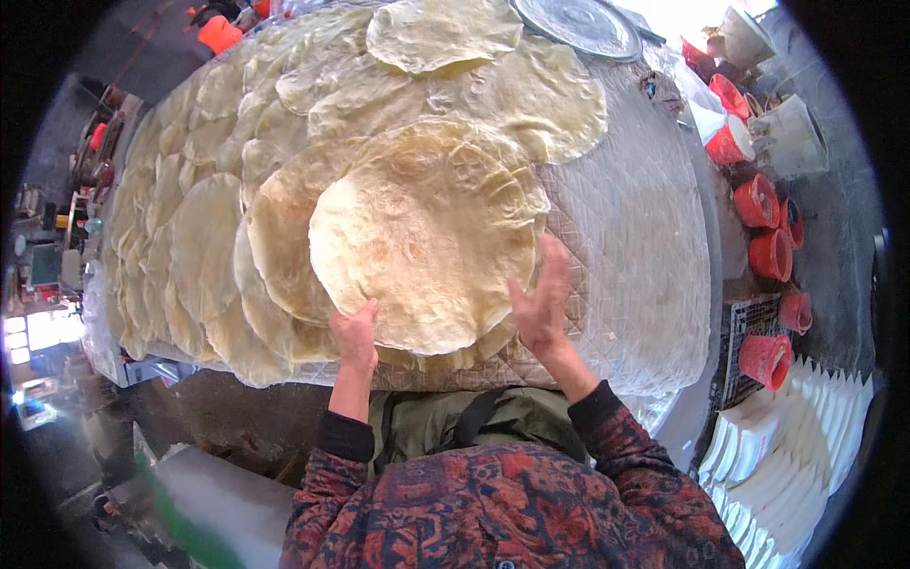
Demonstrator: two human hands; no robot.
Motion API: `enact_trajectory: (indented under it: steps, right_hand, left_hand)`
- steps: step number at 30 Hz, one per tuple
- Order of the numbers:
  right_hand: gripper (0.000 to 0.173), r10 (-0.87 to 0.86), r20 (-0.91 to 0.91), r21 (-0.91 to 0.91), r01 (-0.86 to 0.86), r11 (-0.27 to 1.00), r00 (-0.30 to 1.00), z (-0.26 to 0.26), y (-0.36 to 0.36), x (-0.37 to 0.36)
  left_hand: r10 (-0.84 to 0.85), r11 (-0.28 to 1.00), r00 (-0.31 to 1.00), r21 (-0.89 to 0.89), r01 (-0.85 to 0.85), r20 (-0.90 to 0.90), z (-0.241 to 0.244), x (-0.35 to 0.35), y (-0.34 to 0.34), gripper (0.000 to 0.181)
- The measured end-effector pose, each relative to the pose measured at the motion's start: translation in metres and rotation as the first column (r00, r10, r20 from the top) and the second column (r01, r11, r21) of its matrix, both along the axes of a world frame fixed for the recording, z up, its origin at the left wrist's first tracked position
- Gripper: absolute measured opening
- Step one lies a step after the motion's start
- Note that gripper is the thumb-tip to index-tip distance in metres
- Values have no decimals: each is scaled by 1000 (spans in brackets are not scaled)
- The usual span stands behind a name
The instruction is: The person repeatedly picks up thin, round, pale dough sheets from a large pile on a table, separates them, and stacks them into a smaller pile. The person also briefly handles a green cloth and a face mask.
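A large round thin flatbread point(419, 249) lies in front of me, over other flatbreads on a quilted cloth. My left hand point(355, 334) grips its lower left edge, thumb on top. At its right side is my right hand point(544, 299), slightly blurred, with thumb and fingers apart; whether it touches the edge I cannot tell. Many overlapping flatbreads point(206, 242) cover the left part of the table. Another flatbread point(444, 32) lies at the far side, close to a round, grey, disc-like tray point(583, 25).
The quilted table cover point(633, 249) extends to the right. Beyond it stand several red buckets point(770, 254), a black plastic crate point(743, 348) and a stack of white folded sheets or bags point(782, 455). A grey-white surface point(227, 498) is behind me at the lower left.
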State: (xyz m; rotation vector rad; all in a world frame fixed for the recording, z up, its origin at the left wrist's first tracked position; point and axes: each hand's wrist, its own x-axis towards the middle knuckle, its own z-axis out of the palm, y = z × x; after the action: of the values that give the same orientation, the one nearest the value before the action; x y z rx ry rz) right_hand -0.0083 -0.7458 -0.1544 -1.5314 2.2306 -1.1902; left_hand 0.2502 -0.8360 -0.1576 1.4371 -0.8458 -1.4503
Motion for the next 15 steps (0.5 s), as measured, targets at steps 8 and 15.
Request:
enact_trajectory:
  steps: [8,15]
  right_hand:
    - [81,376,-25,-20,-376,926,926,93,-30,77]
    - [42,93,379,-329,40,943,921,148,-41,-77]
  left_hand:
    - [-197,885,967,-395,246,163,121,-93,-12,33]
    - [-626,470,753,-673,571,202,185,-218,-12,52]
